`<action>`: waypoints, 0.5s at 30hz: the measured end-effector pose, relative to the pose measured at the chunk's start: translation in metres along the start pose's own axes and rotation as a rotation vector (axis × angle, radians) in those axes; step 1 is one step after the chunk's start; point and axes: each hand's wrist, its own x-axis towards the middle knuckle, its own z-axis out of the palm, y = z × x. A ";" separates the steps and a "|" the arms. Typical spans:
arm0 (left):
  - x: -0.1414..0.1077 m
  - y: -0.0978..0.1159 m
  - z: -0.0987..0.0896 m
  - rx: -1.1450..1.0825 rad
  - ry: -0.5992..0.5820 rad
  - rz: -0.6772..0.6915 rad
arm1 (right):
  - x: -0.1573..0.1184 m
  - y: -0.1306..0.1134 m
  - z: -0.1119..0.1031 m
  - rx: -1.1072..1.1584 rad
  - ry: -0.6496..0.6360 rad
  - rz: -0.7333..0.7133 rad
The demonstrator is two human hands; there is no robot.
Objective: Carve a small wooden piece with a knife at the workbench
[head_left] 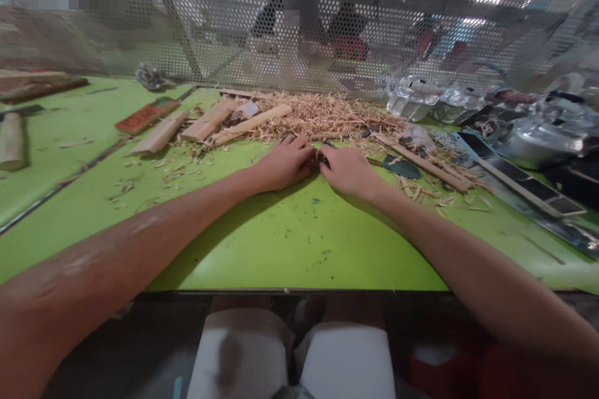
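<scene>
My left hand (286, 162) and my right hand (347, 168) meet over the middle of the green table (299, 243), their fingertips nearly touching. A small dark object (326, 148) shows at the curled fingers of my right hand; its kind is not clear. Closed fingers on my left hand hide whatever they pinch. Just beyond both hands spreads a heap of curly wood shavings (322, 113). A pale wood strip (257, 123) leans into the heap left of centre, close to a wood block (210, 120) and another wood block (160, 132).
A red-orange block (146, 116) lies at left, near a seam in the tabletop. Long wood strips (421, 162) and a dark green piece (401, 166) are right of my hands. Shiny wrapped bundles (414, 98) line the right. A perforated metal screen (299, 56) stands behind.
</scene>
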 end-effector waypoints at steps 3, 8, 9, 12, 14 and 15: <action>0.000 -0.001 0.000 -0.004 0.009 0.007 | 0.001 0.000 0.000 0.004 -0.015 -0.004; 0.001 0.000 0.001 0.019 0.013 0.009 | 0.002 0.001 0.003 -0.016 -0.005 -0.013; 0.001 0.000 0.001 0.024 0.015 0.006 | 0.002 0.002 0.003 -0.014 0.007 -0.017; 0.001 0.001 0.002 0.027 0.019 -0.002 | 0.003 0.003 0.005 0.002 0.022 -0.027; 0.001 0.001 0.002 0.024 0.019 -0.008 | 0.003 0.003 0.006 -0.001 0.015 -0.025; 0.001 0.001 0.002 0.024 0.018 -0.010 | 0.003 0.002 0.005 -0.005 0.011 -0.024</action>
